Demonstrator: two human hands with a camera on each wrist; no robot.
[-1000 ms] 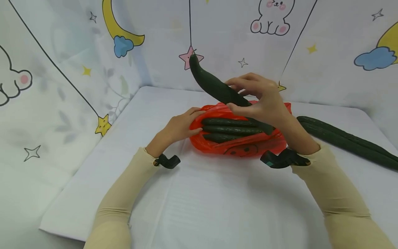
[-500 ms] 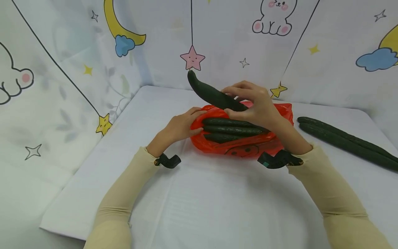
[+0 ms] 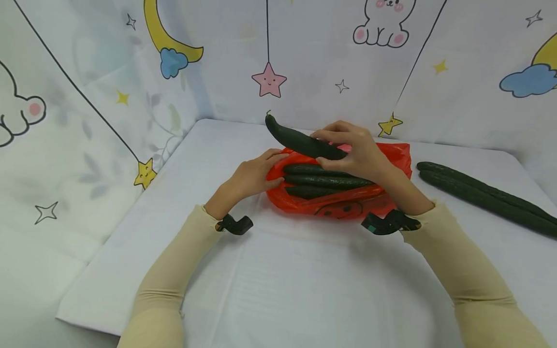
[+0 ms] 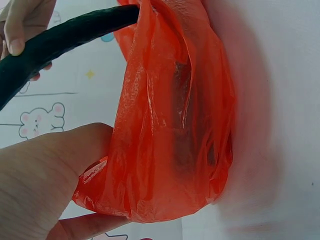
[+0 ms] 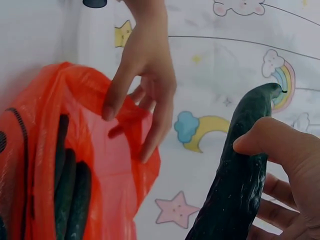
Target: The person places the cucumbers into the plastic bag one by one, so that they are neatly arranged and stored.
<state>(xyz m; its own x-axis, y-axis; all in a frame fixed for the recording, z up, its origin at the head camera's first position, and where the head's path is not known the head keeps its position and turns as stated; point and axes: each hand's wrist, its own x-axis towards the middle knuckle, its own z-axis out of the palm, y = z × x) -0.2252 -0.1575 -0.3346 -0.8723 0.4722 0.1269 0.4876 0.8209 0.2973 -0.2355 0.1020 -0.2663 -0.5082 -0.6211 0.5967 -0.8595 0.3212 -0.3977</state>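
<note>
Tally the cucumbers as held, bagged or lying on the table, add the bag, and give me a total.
Held cucumber: 1
Bagged cucumbers, those showing: 3
Table cucumbers: 2
Red bag: 1
Total: 7

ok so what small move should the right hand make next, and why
I'd probably lower the held cucumber into the red bag: the right hand has it tilted above the bag, which gapes open with the left hand at its edge, and other cucumbers lie inside.
</note>
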